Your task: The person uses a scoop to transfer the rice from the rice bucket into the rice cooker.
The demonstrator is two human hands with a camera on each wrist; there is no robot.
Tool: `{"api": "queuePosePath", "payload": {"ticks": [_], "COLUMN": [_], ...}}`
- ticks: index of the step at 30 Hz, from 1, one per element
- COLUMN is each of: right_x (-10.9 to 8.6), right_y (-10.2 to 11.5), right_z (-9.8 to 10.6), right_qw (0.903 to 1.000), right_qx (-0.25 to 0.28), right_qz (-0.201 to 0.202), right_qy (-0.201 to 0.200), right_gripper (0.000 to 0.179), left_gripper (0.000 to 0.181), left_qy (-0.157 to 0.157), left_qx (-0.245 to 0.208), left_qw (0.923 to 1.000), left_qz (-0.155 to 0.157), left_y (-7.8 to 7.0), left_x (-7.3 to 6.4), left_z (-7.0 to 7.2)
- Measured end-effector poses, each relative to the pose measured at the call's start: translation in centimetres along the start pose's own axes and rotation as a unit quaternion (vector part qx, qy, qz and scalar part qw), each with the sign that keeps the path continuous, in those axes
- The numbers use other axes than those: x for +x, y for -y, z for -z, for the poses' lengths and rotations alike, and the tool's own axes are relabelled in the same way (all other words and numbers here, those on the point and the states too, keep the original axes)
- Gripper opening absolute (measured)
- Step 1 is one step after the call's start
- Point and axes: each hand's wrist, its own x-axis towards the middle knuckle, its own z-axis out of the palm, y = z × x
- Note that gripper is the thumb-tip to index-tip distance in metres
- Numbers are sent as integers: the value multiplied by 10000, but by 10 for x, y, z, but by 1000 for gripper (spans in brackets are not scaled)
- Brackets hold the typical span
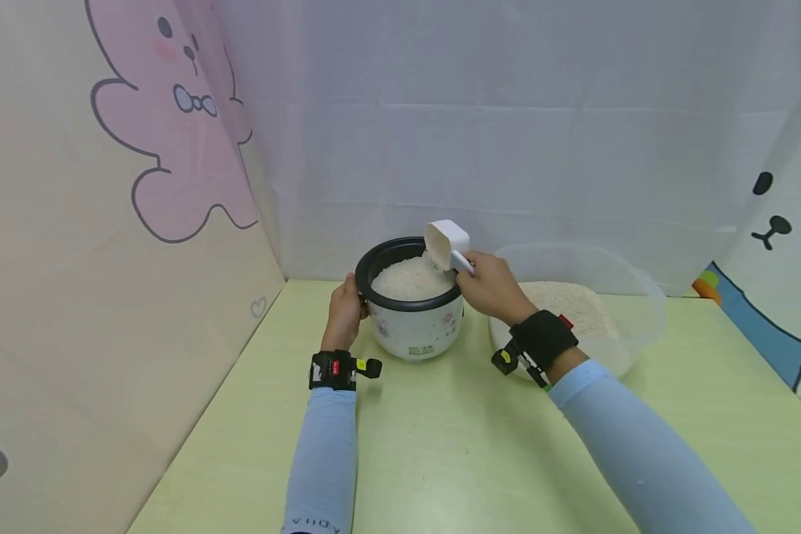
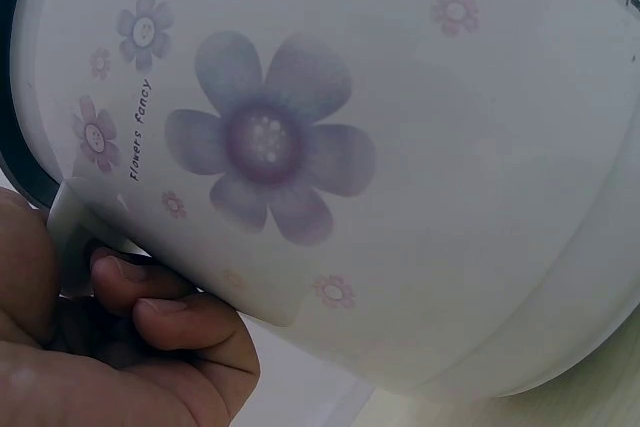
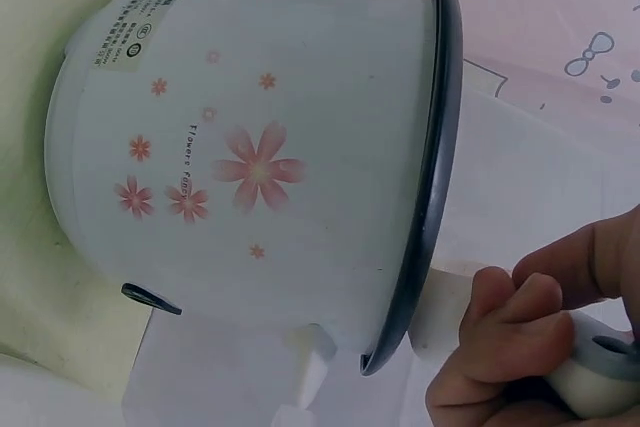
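Note:
A white rice cooker with a black rim and printed flowers stands on the table, heaped with white rice inside. My left hand grips the side handle of the cooker, fingers curled under it in the left wrist view. By its handle, my right hand holds a white measuring scoop tilted over the cooker's right rim. The scoop's mouth faces down toward the rice, with some grains at its lip. In the right wrist view the fingers wrap the scoop's handle, and the cooker's rim partly hides the cup.
To the right stands a large translucent bowl with more rice in it, partly behind my right wrist. A white curtain hangs behind the pale green table. A cartoon-printed wall borders the left side.

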Motion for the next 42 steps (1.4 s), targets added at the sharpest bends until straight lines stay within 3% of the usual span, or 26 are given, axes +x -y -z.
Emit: {"api": "queuePosePath", "payload": {"ticks": [21,32,42], "right_x": [-5,-5,-5], "right_y": [-6,-4,-1], "right_z": [-8,-10,-16], "right_qw": [9990,9983,9927], "right_qx": [-294,-413,-812], "right_qz": [341,402,885], "right_qy": [81,86,-119], "right_gripper": [39,34,35], "left_gripper": [48,47,48], "left_qy": [-32,-31,-19], "left_qx": [-1,-17,-21], "left_qw": [10000,10000,10000], "left_qz": [-68,-24,-57], "left_y": [0,1,2], "left_x": [1,0,1], "left_z": [0,1,1]}}
